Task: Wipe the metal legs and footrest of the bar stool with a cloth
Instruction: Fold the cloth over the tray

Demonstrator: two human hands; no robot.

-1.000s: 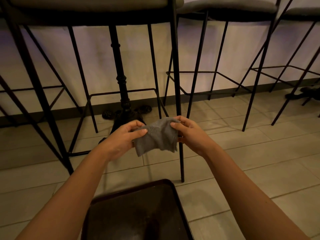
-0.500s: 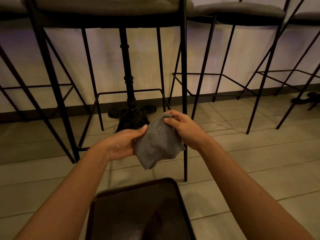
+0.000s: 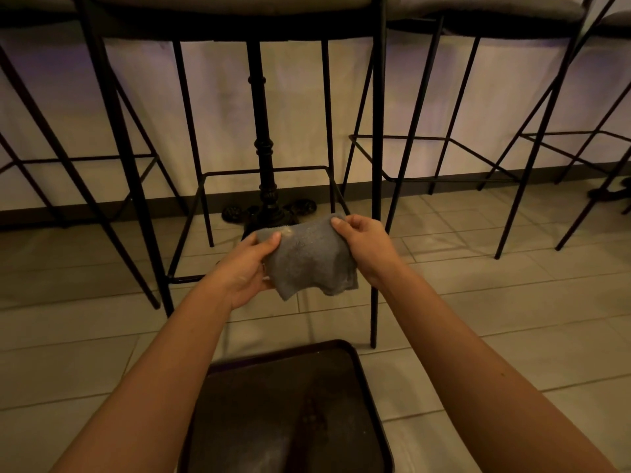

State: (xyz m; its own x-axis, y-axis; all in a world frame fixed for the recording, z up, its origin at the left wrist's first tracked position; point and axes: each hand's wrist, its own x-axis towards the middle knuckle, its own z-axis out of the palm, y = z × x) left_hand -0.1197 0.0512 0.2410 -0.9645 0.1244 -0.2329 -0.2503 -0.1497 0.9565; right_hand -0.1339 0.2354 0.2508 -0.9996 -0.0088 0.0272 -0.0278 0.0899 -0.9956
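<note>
Progress: wiping looks not yet under way. The small grey terry cloth (image 3: 309,259) is held in the air in front of the stool, touching no metal.

Left to right:
- Thin black metal legs of a neighbouring stool (image 3: 30,107) at far left; seat cut off by the frame edge.
- Bar stool with thin black metal legs (image 3: 112,107) directly ahead; seat mostly out of frame at the top.
- Its thin black metal footrest rail (image 3: 263,170) runs between the legs, well behind the cloth. No mark shows which parts, if any, are already wiped; the dim light hides dust.
- Left hand (image 3: 244,269): grip closed, thumb and fingers pinching the cloth's left edge.
- Right hand (image 3: 367,245): grip closed, pinching the upper right corner. The cloth is stretched between both hands, lower edge hanging loose.
- Front right leg (image 3: 377,158) passes behind the cloth and right hand; that stretch is hidden.

Judgement: all legs and the footrest remain to do.

Hard to read: the dark rounded-square surface (image 3: 290,411) at bottom centre, cut off by the frame; cannot tell what it is.
</note>
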